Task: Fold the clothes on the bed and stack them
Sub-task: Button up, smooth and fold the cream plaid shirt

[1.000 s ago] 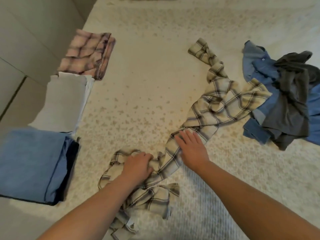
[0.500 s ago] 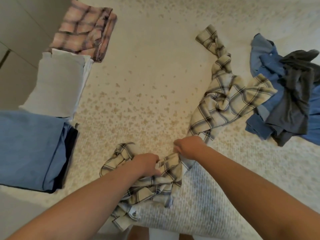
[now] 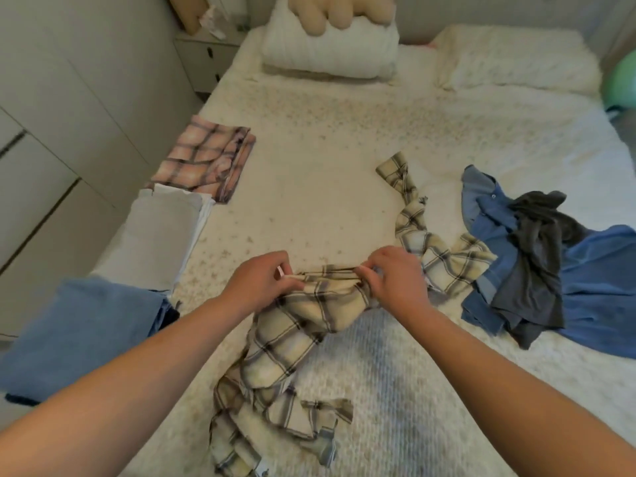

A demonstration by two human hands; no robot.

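While both hands work at the near middle of the bed (image 3: 327, 187), the head view shows the cream plaid shirt (image 3: 303, 325) lying crumpled across it, one end trailing toward the person over the near edge and the other twisted away to the right, ending near the heap of unfolded blue and grey clothes (image 3: 537, 266). The left hand (image 3: 258, 284) pinches one point of a bunched edge of the shirt, and the right hand (image 3: 392, 280) pinches the same edge a little to the right, fingers curled round the cloth, with a short taut stretch between them. Along the left side of the bed lie the folded pieces: a pink plaid one (image 3: 206, 156) farthest, a pale grey one (image 3: 158, 235) in the middle, a blue one (image 3: 79, 328) nearest. The step in hand looks like finding an edge, perhaps the collar or hem, to open the shirt out. To do it well, I would slide the hands apart along that edge to its corners, lift and shake so the twisted far part unwinds, then lay it flat on the bare patch ahead, away from the unfolded heap.
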